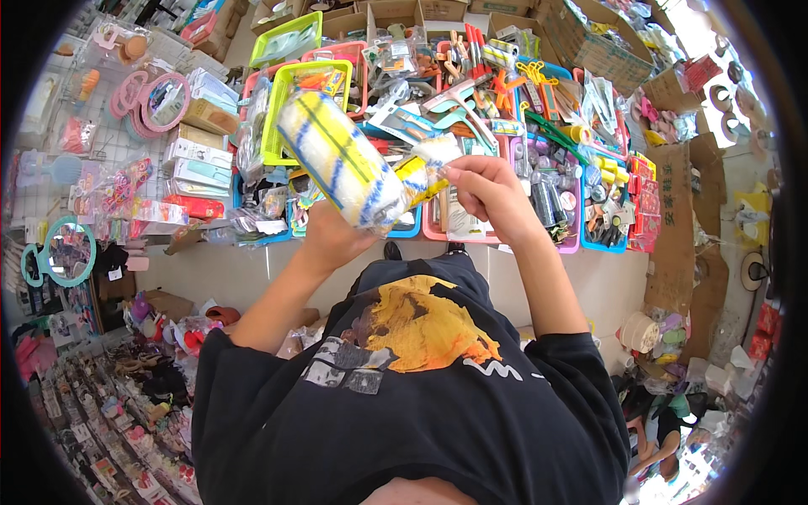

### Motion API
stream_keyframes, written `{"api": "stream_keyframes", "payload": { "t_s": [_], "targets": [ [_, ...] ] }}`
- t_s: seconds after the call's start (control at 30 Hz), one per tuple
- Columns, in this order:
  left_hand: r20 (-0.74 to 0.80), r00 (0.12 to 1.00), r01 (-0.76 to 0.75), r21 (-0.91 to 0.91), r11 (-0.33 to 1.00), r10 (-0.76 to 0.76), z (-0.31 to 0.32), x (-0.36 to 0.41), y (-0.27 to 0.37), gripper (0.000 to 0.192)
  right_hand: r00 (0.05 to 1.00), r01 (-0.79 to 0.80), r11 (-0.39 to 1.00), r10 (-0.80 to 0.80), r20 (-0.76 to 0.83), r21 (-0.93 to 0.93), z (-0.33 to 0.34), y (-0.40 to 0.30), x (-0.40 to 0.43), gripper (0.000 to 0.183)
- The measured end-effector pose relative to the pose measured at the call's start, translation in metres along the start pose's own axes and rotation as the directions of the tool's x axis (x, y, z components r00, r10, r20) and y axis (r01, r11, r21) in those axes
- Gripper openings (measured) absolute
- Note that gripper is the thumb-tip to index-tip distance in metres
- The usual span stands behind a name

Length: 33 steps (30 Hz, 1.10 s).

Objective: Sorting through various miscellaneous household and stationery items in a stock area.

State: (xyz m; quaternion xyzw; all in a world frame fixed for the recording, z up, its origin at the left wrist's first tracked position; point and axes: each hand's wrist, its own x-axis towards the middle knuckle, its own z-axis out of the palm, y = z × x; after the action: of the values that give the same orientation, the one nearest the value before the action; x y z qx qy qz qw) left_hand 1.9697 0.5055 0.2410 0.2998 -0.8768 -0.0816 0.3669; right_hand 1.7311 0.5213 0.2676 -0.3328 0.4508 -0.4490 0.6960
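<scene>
My left hand [334, 237] grips a thick paint roller cover [344, 158], white with blue stripes, in clear plastic with a yellow label. Part of that hand is hidden behind the roller. With thumb and fingertips, my right hand [495, 192] pinches a smaller packaged roller [423, 167] with a yellow wrapper, touching or overlapping the thick one's lower end. Both are held in front of my chest, above a table crowded with plastic baskets. Below the right hand lies a pink basket [431, 221].
A lime-green basket [270, 126] and teal squeegees [464, 113] lie beyond my hands. To the right are a purple basket [571, 237] and red boxes [644, 202]. Cardboard boxes [600, 60] stand behind. A teal hand mirror [69, 251] is at left. Another person [663, 435] shows at lower right.
</scene>
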Motion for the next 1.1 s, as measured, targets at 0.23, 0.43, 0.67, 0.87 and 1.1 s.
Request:
{"api": "stream_keyframes", "payload": {
  "t_s": [0.23, 0.43, 0.67, 0.87, 1.1],
  "targets": [
    [0.129, 0.982, -0.138, 0.003, 0.99, 0.136, -0.019, -0.016, -0.023, 0.036, 0.991, -0.127, 0.992, 0.127, 0.032, 0.006, 0.016, 0.006, 0.02, 0.009],
    [-0.016, 0.995, -0.094, 0.007, 0.996, 0.094, -0.025, -0.029, -0.04, 0.038, 0.987, 0.106, 0.961, -0.071, -0.145, 0.254, 0.032, 0.043, 0.018, 0.01],
    [0.18, 0.924, 0.378, -0.323, 0.867, -0.336, -0.019, -0.044, -0.044, 0.045, 0.983, 0.18, 0.972, -0.185, -0.019, -0.154, 0.035, 0.06, 0.014, 0.01],
    [0.192, 0.81, 0.453, -0.804, 0.384, -0.554, -0.005, -0.03, -0.038, 0.036, 0.989, 0.146, 0.936, -0.148, 0.018, -0.319, 0.041, 0.063, 0.004, 0.012],
    [0.472, 0.656, 0.7, -0.673, 0.241, -0.589, -0.014, -0.028, -0.041, 0.037, 0.915, 0.376, 0.519, -0.337, 0.221, -0.768, 0.012, 0.041, -0.005, 0.012]
  ]
}}
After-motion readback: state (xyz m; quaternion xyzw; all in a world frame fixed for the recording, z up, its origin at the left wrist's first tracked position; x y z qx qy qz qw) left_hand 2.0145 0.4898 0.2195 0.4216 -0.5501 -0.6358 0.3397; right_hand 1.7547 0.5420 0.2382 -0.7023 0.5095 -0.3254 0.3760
